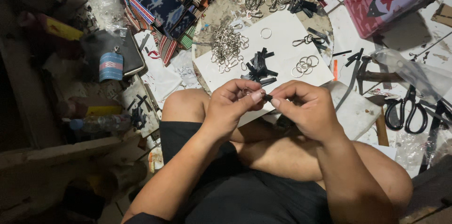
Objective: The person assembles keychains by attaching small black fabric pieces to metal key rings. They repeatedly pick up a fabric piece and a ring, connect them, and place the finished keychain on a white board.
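The left hand (230,106) and the right hand (306,108) meet fingertip to fingertip above the person's crossed legs, both pinched shut on one small black strap piece (267,97); a metal ring (248,91) seems to sit in the left fingers, though it is mostly hidden. The step looks like threading the strap through the ring. Just beyond the hands a white sheet (282,36) carries a pile of black strap pieces (259,68), a heap of metal clasps (227,45) and loose split rings (303,65). Scissors (407,111) lie well off to the right of the right hand. Next, the strap end probably needs a steady pull through while the left fingers keep the ring from turning.
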